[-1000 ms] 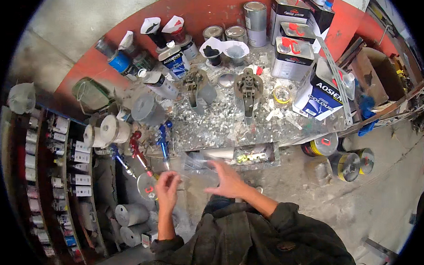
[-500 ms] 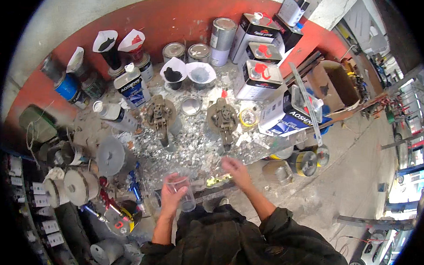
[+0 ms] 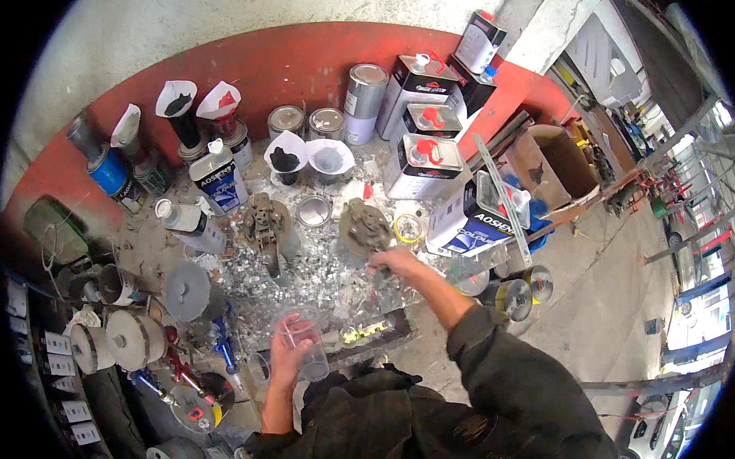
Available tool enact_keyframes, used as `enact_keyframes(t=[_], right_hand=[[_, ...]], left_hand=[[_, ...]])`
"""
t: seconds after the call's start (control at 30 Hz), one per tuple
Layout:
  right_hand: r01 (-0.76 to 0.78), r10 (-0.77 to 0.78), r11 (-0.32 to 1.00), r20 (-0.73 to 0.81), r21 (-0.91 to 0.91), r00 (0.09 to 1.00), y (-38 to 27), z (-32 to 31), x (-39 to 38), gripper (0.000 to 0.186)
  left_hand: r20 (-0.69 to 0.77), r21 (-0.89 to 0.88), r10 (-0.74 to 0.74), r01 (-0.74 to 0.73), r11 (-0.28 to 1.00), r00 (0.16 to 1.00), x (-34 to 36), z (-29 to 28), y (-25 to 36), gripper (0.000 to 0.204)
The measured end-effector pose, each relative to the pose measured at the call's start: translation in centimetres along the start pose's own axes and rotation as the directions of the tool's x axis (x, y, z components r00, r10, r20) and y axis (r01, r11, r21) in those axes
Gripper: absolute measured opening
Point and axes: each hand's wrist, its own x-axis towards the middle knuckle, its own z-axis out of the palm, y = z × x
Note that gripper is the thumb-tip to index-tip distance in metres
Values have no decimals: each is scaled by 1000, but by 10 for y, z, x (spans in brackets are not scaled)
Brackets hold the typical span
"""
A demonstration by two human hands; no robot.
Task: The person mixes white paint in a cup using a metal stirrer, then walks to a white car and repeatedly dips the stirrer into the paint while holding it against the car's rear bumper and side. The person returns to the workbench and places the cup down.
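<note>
Currently, the left hand (image 3: 287,360) grips a clear plastic cup (image 3: 314,359) at its side. At that hand's two o'clock, the right hand (image 3: 395,261) has its fingers curled at a grime-topped pot (image 3: 360,223); blur means I cannot tell whether they are closed on it. From the right hand, a yellow ring (image 3: 408,240) lies toward one o'clock. From the left, a blue spray gun (image 3: 225,347) sits near nine, a grey lidded tub (image 3: 189,292) at ten.
</note>
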Motion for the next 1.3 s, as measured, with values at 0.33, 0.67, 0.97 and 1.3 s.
enact_keyframes(t=[0.33, 0.67, 0.97, 1.3], right_hand=[[51, -193, 864, -236, -500, 953, 22, -12, -9, 58], [204, -377, 911, -526, -358, 762, 45, 19, -6, 44], [356, -332, 923, -166, 142, 928, 81, 0, 8, 34], [422, -428, 736, -119, 528, 896, 84, 9, -23, 48]], left_hand=[[-60, -10, 2, -3, 1000, 998, 9, 23, 4, 71], [-53, 143, -75, 82, 986, 996, 7, 37, 3, 75], [-89, 78, -139, 146, 986, 986, -11, 31, -2, 70], [100, 76, -418, 412, 908, 903, -65, 16, -26, 67]])
